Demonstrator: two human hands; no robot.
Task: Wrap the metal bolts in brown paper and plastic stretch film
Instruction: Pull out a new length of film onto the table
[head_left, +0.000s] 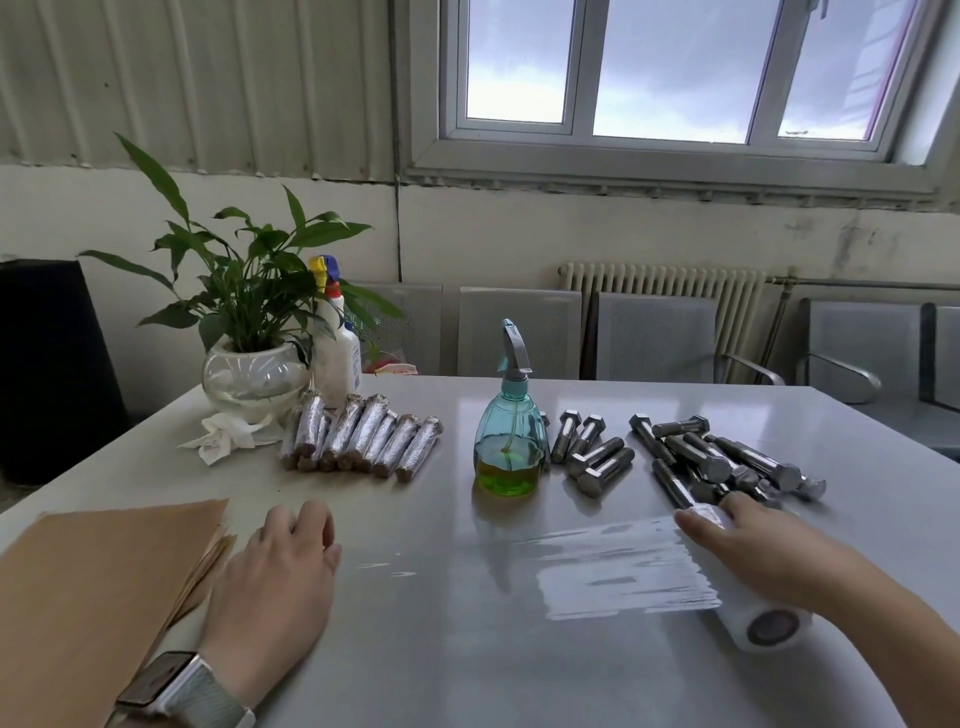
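At the tabletop's left edge the stack of brown paper sheets (98, 582) is lying, the left hand (280, 577) resting loosely curled, empty, beside it. Right, heavy, slippery bare steel bolts (722, 460) are waiting; best gripped mid-shank. The right hand (753, 551) is pressing flat-fingered on the clingy stretch-film roll (763, 623).

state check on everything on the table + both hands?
left hand: flat on the table, holds nothing
right hand: resting on the film roll, fingers straight
stretch film roll: lying down, a sheet pulled out leftward
brown paper: stacked flat, unused
wrapped bolts: finished, in a row
bare bolts: loose pile, unwrapped
spray bottle: upright, partly full
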